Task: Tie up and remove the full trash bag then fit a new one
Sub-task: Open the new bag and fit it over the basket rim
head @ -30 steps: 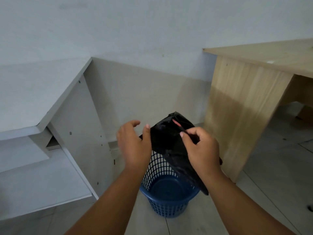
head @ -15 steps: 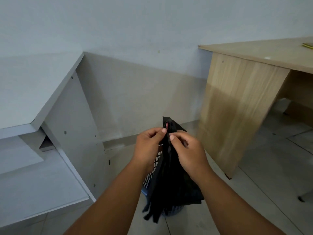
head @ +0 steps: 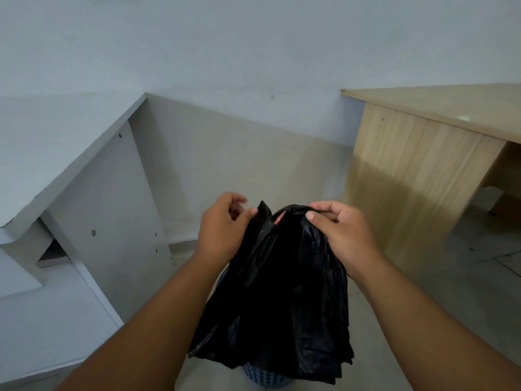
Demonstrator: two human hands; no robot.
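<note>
Left hand [head: 222,230]: thumb and curled fingers pinching the left top corner of the black trash bag [head: 284,292]. Right hand [head: 345,235]: thumb and forefinger pinching the bag's right top edge, apart from the left grip. Bag: crumpled, hanging from both hands, near centre, hiding most of the blue mesh basket [head: 265,380] beneath. Grey desk [head: 70,153]: left. Wooden desk [head: 423,170]: right.

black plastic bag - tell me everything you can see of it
The thin, glossy black plastic bag is creased and hangs limp in the air, its top edge slightly parted. The left hand pinches the top at one corner, the right hand grips it at the other. Its uneven bottom edge hides most of the blue mesh plastic basket below.
</note>
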